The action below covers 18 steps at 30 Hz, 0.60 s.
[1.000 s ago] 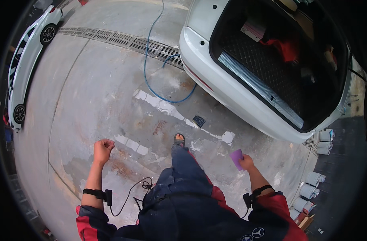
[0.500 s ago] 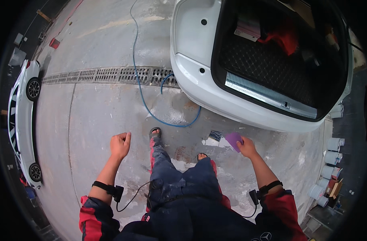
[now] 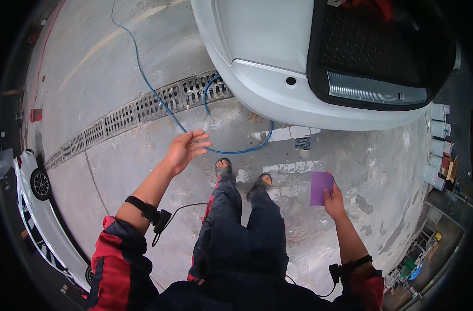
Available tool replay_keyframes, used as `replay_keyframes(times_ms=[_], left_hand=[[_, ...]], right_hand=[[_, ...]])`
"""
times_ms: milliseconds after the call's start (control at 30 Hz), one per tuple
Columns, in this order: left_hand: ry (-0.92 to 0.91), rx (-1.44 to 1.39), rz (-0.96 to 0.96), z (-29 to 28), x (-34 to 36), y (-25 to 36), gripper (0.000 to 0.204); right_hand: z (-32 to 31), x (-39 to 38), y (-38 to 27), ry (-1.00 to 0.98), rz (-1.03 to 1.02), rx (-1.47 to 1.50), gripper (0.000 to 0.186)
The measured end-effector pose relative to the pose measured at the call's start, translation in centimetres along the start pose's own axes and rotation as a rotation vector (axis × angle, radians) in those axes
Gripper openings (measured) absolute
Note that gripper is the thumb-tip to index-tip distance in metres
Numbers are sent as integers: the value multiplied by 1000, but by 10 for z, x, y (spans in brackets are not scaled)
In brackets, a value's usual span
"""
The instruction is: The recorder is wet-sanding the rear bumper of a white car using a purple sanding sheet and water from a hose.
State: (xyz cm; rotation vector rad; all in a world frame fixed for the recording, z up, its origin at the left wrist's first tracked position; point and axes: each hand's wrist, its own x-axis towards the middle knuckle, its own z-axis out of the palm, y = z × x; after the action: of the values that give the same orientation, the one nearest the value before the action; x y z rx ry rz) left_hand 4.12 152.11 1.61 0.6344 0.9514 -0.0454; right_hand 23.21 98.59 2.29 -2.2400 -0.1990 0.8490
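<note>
My left hand (image 3: 183,149) is raised over the floor with its fingers apart and nothing held, in line with a blue hose (image 3: 239,152) that lies beyond it. My right hand (image 3: 333,201) grips a flat purple sheet (image 3: 319,181) between thumb and fingers. Beyond both hands is the rear of a white car (image 3: 262,88), with its trunk open on a black quilted mat (image 3: 360,46) and a metal sill strip (image 3: 375,93). My sandaled feet stand on the stained concrete floor (image 3: 112,202) below the bumper.
A drain grate (image 3: 159,100) crosses the floor. Another white car (image 3: 50,228) stands at the left, near a red bucket (image 3: 36,115). Stacked pails (image 3: 439,129) and assorted clutter line the right edge. A small dark square pad (image 3: 302,143) lies by the bumper.
I have moved nearer the car's rear, which now sits higher in the view. My left hand has risen forward and opened its fingers. My right hand still holds the purple sheet.
</note>
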Motion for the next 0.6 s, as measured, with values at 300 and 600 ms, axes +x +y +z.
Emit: replay_keyframes(times_ms=[300,600], left_hand=[[241,1428,157,-26,40,-6,40],[-54,2070,404,-47,80,-53,22]], right_hand=[[25,110,-142,10,-645,-175,81],[25,107,-75,-78,-642,-100,74]])
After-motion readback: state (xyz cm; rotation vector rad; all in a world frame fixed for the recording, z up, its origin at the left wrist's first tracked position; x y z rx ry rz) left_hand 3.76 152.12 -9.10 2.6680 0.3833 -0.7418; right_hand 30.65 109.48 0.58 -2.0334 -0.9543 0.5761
